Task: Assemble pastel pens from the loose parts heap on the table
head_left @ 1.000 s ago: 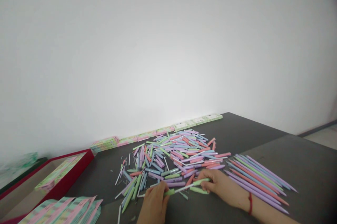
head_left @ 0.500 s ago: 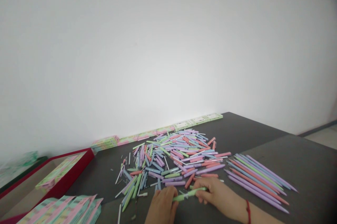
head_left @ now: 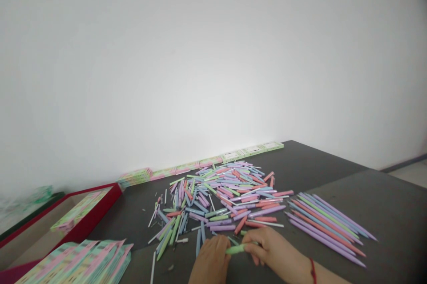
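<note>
My left hand (head_left: 211, 261) and my right hand (head_left: 273, 252) meet at the table's near edge, both gripping one green pen (head_left: 237, 249) that lies across between them. Just beyond my fingers spreads a loose heap of pastel pen parts (head_left: 222, 197): barrels, caps and thin white refills in pink, purple, blue and green. To the right of my right hand lies a neat row of whole pens (head_left: 328, 226), side by side and pointing toward the lower right. A red band circles my right wrist.
A dark table (head_left: 383, 213) carries everything. Flat printed cards (head_left: 80, 264) are stacked at the lower left. A red tray (head_left: 100, 217) with more cards stands at the left. Slim printed boxes (head_left: 207, 163) line the table's far edge against the white wall.
My hands have come closer together along the green pen, whose two halves were apart on a white refill a second ago. Both hands drifted slightly right and toward me.
</note>
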The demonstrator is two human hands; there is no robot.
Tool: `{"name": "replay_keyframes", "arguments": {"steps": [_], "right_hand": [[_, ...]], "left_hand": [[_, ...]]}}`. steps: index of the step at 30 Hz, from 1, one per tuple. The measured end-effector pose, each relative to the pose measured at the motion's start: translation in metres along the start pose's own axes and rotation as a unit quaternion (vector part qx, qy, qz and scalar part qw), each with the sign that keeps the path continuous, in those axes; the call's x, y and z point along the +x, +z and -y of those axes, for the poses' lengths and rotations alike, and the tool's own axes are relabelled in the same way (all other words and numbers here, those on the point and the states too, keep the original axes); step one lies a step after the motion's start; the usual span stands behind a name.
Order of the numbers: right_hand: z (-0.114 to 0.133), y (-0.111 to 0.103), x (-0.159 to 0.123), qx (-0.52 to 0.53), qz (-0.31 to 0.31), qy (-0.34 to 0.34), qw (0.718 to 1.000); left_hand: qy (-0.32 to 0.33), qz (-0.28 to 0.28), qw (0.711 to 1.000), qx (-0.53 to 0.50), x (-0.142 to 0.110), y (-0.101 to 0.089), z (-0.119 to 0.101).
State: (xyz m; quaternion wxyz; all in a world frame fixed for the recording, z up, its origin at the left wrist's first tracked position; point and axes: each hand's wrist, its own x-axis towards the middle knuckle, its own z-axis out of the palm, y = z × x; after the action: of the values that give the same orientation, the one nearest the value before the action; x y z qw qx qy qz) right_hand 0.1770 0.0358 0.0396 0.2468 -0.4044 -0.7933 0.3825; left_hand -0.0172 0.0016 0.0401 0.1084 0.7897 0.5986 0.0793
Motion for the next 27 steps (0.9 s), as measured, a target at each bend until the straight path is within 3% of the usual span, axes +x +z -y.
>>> {"name": "replay_keyframes", "arguments": {"steps": [5,10,15,18,22,24,27], "right_hand": [[-0.003,0.004,0.002,0.063,0.019,0.03,0.997],[-0.013,0.002,0.006,0.158,0.073,0.076,0.982],[-0.022,0.008,0.006,0.182,0.083,0.067,0.978],[-0.023,0.013,0.005,0.181,0.084,0.064,0.978],[-0.011,0.008,0.0,0.102,0.086,0.038,0.99],[-0.002,0.001,-0.002,0.005,0.058,-0.005,0.998],[0.009,-0.008,-0.005,-0.145,0.013,-0.066,0.987]], "left_hand": [[0.013,-0.011,1.0,0.007,0.0,0.005,0.001],[0.075,-0.066,0.994,0.044,-0.001,0.015,0.006],[0.147,-0.132,0.979,0.055,-0.001,0.019,0.011],[0.161,-0.139,0.976,0.049,-0.002,0.019,0.011],[0.146,-0.134,0.98,0.031,-0.002,0.019,0.011],[0.134,-0.139,0.981,0.014,-0.002,0.019,0.011],[0.122,-0.146,0.982,-0.012,-0.003,0.017,0.013]]}}
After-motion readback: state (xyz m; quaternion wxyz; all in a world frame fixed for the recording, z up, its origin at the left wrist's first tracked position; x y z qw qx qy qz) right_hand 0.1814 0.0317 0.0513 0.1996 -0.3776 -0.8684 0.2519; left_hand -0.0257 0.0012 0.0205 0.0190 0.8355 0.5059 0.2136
